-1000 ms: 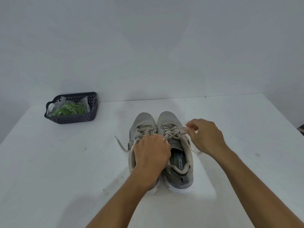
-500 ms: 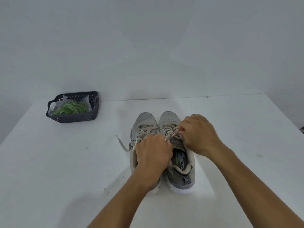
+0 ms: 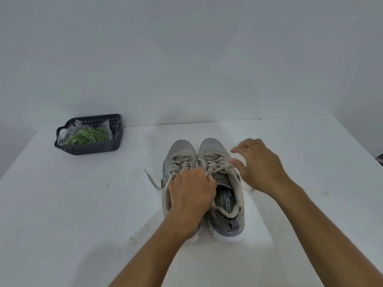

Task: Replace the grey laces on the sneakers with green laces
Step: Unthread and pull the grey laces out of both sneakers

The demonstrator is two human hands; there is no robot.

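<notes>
I am looking down on a white table (image 3: 72, 214), smudged in places. A pair of grey sneakers (image 3: 213, 150) is standing side by side near its middle, toes pointing away from me. A dark basket (image 3: 91, 148) is sitting well apart at the far left corner.

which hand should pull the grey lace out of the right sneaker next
Right. The right hand hovers open beside the right sneaker's grey lace; the left hand grips the sneakers.
</notes>
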